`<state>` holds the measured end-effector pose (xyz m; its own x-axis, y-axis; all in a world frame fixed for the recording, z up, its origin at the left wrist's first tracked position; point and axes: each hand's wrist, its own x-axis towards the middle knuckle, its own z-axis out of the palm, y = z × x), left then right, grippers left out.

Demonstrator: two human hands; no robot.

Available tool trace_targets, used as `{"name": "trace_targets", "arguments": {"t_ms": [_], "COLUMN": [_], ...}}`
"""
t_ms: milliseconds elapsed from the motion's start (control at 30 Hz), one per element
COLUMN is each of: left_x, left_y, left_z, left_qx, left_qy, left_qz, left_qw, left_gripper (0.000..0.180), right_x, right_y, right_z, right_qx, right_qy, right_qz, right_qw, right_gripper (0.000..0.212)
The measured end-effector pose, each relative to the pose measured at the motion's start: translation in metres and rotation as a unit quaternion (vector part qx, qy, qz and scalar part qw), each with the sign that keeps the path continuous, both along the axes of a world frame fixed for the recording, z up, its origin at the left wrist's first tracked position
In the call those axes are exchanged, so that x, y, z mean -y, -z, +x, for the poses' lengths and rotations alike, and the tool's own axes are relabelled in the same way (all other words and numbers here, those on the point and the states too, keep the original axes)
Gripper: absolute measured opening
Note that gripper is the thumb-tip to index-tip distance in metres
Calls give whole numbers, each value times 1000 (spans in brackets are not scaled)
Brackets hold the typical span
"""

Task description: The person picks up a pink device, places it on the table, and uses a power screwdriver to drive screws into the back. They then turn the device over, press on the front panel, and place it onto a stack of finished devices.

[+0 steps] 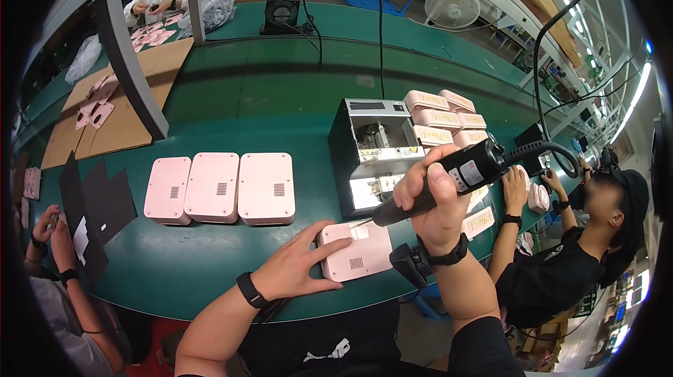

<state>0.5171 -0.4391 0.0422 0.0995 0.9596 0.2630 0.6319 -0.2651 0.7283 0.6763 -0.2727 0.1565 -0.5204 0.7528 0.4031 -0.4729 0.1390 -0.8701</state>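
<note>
Near the table's front edge lies a pink box (371, 265) with rounded corners, a small slotted grille and a clear or whitish patch on its top. My left hand (294, 259) grips its left end, the thumb at the near side and a fingertip resting beside the patch. In my right hand (439, 198) is a black electric screwdriver (466, 169), held tilted with its cable leaving the upper end. Its thin tip points down at the far side of the pink box's top; whether it touches a screw I cannot make out.
Pink boxes (266, 184) stand in a row at left. Behind the work sits a black and silver machine (375, 146). More pink boxes (431, 119) with gold lettering are stacked beyond it. A co-worker (561, 265) works close on my right; black card sheets (98, 202) lie far left.
</note>
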Motion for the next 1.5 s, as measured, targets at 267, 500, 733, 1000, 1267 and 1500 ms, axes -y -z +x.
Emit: {"name": "trace_targets", "arguments": {"t_ms": [267, 500, 733, 1000, 1267, 1500], "left_x": [-5, 0, 9, -5, -12, -25], "left_y": [1, -2, -7, -4, -9, -8], "left_z": [7, 20, 23, 26, 6, 22], "left_qx": [-19, -65, -65, -31, 40, 15], "left_qy": [-15, 29, -19, -14, -14, 25], "left_qz": [37, 60, 15, 50, 10, -9], "left_qw": [999, 996, 998, 998, 999, 1000], "left_gripper": [74, 86, 83, 81, 73, 78], "right_x": [-10, 3, 12, -9, -32, -41], "right_y": [33, 8, 7, 9, -24, -19], "right_z": [-14, -13, -15, -12, 33, 20], "right_qx": [98, 26, 5, 25, -35, -29], "right_qy": [159, 16, -37, 12, 82, 87], "right_qz": [94, 43, 8, -8, 51, 40], "right_qw": [978, 999, 999, 1000, 995, 995], "right_gripper": [27, 37, 40, 33, 14, 14]}}
